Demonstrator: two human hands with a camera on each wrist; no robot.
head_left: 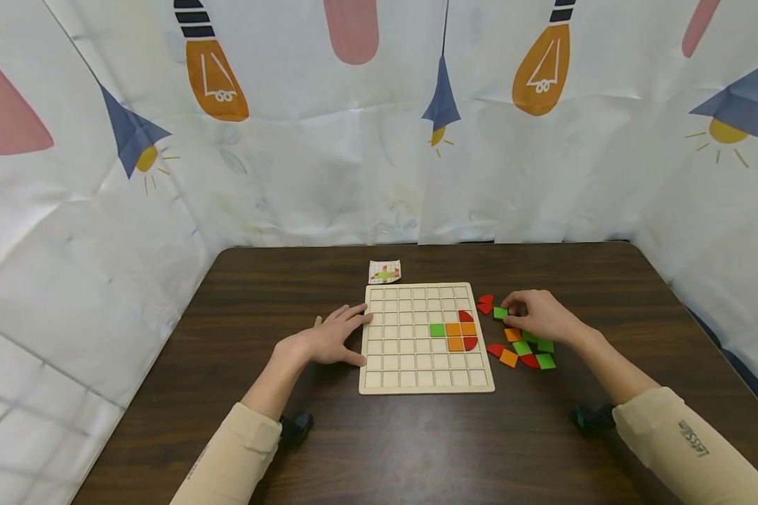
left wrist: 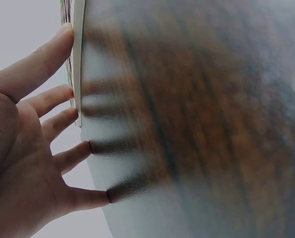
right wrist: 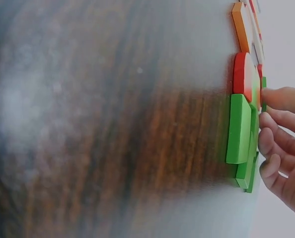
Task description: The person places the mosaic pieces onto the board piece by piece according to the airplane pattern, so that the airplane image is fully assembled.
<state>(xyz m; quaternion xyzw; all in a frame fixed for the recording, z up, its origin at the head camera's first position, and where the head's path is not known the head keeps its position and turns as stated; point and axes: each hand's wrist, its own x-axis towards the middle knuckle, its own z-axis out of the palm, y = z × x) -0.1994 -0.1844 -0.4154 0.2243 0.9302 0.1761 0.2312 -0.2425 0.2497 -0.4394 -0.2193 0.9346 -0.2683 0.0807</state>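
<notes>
A light wooden grid board (head_left: 394,362) lies flat on the dark table. Toward its right side sit a green square tile (head_left: 438,330), three orange squares (head_left: 453,329) and two red rounded pieces (head_left: 464,316). Fingers spread, my left hand (head_left: 325,342) rests at the board's left edge; the left wrist view has its thumb and fingertips along the board's rim (left wrist: 78,59). Over the loose pieces on the right, my right hand (head_left: 540,314) pinches a green square tile (head_left: 500,313) between thumb and finger. The right wrist view shows that green tile (right wrist: 264,91) at the thumb tip.
Right of the board lies a loose group of green tiles (head_left: 546,361), orange tiles (head_left: 508,358) and red rounded pieces (head_left: 486,299). A small pattern card (head_left: 384,272) lies beyond the board's far left corner. A printed curtain (head_left: 354,175) hangs behind the table (head_left: 417,449).
</notes>
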